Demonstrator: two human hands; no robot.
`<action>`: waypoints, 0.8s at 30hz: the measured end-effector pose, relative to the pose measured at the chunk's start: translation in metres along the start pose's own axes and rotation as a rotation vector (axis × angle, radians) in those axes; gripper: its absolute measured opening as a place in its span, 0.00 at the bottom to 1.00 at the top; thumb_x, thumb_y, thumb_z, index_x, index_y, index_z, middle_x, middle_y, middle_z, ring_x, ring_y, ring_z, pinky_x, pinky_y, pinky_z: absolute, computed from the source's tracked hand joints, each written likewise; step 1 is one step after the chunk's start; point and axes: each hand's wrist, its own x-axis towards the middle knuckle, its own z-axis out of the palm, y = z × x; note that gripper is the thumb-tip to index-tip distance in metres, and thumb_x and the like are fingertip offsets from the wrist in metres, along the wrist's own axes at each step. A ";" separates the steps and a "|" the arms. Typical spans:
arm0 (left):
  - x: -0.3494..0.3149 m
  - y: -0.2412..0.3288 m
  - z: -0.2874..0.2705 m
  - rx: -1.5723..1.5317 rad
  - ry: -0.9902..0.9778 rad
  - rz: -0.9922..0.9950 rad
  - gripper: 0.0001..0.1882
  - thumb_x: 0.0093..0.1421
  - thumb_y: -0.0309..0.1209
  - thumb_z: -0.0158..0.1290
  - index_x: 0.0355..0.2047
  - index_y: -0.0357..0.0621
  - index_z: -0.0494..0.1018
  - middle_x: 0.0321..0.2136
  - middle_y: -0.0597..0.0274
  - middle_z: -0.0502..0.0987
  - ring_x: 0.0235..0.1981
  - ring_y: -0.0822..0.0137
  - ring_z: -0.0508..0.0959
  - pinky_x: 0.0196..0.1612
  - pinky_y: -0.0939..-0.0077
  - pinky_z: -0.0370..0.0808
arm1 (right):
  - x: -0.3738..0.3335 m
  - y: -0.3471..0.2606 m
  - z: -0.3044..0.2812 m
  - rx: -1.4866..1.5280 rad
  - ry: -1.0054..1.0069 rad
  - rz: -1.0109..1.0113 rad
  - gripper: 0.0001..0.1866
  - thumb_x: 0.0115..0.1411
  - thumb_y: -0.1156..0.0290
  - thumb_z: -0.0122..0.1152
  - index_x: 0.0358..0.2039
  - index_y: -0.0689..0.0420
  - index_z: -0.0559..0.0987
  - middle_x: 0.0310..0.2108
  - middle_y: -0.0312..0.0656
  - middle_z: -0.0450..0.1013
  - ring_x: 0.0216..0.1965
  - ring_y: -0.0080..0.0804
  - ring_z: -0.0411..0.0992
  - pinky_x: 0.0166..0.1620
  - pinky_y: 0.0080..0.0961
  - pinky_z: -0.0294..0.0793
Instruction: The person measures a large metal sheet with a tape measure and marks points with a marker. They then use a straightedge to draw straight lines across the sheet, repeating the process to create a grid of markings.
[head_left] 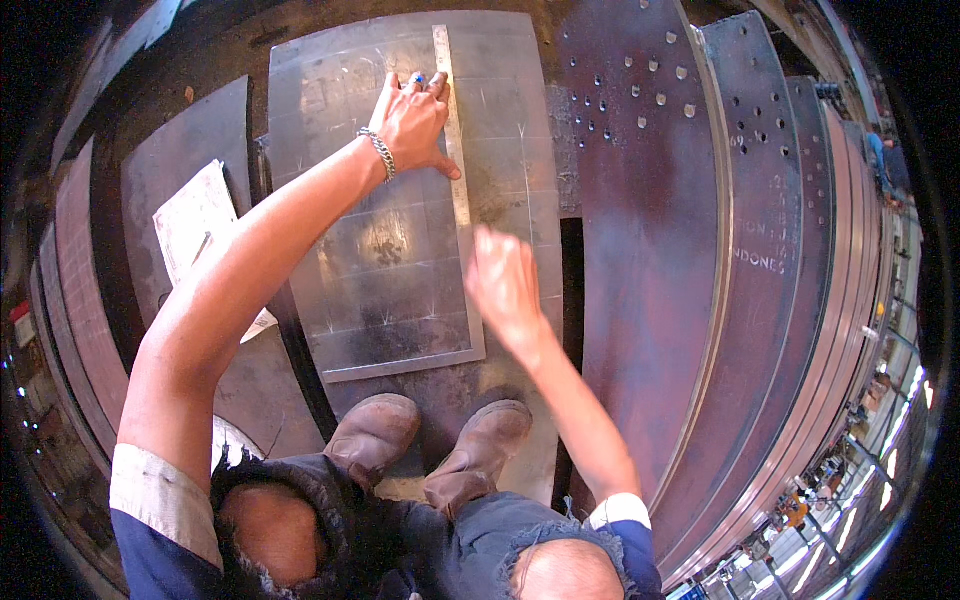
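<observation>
Both hands work over a grey steel plate [400,250] lying flat on the floor. The left hand [415,120] presses down, fingers spread, on the long blade of a large steel framing square [459,190], pinning it to the plate near its far end; a chain bracelet [379,152] circles that wrist. The right hand [503,282] hovers just right of the blade, about halfway along it. It is blurred, so I cannot tell whether it grips anything or how its fingers are set.

The square's long arm runs away from the person along the plate, and its short arm [400,365] turns left near the plate's close end, just ahead of two brown work boots [430,445] planted on the metal. The plate is dull, scuffed and chalk-marked with thin lines and small ticks; its edges are straight, with dark gaps on both sides.

To the right lie long reddish-brown steel plates [650,250], rust-toned and smooth, drilled with clusters of round holes [625,90], their edges overlapping one another and curving off into the distance. To the left, darker plates [185,140] lie side by side, with a creased sheet of paper [195,220] resting on them beside the left forearm. Open room between the hands is slight; the clear part of the plate lies left of the blade.
</observation>
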 end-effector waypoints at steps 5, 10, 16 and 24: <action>0.006 0.005 -0.004 -0.032 -0.051 0.009 0.72 0.29 0.75 0.63 0.65 0.30 0.60 0.67 0.49 0.63 0.64 0.52 0.66 0.63 0.44 0.60 | -0.099 -0.011 -0.021 0.071 -0.210 0.131 0.04 0.52 0.83 0.55 0.29 0.68 0.76 0.19 0.57 0.72 0.22 0.56 0.74 0.27 0.45 0.75; 0.006 0.003 0.001 -0.019 0.006 0.014 0.72 0.28 0.75 0.63 0.63 0.30 0.63 0.67 0.49 0.62 0.64 0.49 0.66 0.64 0.39 0.58 | -0.073 -0.019 -0.063 0.316 0.045 0.465 0.04 0.57 0.76 0.61 0.32 0.62 0.79 0.21 0.50 0.78 0.22 0.41 0.78 0.28 0.32 0.77; -0.004 -0.005 0.011 -0.067 0.088 -0.016 0.69 0.32 0.73 0.65 0.68 0.40 0.59 0.68 0.49 0.60 0.66 0.48 0.64 0.64 0.43 0.59 | -0.101 -0.011 -0.065 0.463 0.037 0.555 0.05 0.63 0.76 0.63 0.37 0.63 0.81 0.25 0.36 0.77 0.25 0.17 0.71 0.31 0.18 0.71; -0.017 -0.014 -0.004 -0.124 0.131 -0.068 0.47 0.51 0.57 0.62 0.66 0.47 0.62 0.68 0.52 0.61 0.65 0.47 0.65 0.63 0.45 0.61 | -0.134 -0.045 0.004 0.063 0.012 0.511 0.14 0.66 0.66 0.58 0.41 0.64 0.68 0.38 0.58 0.69 0.36 0.61 0.75 0.37 0.51 0.77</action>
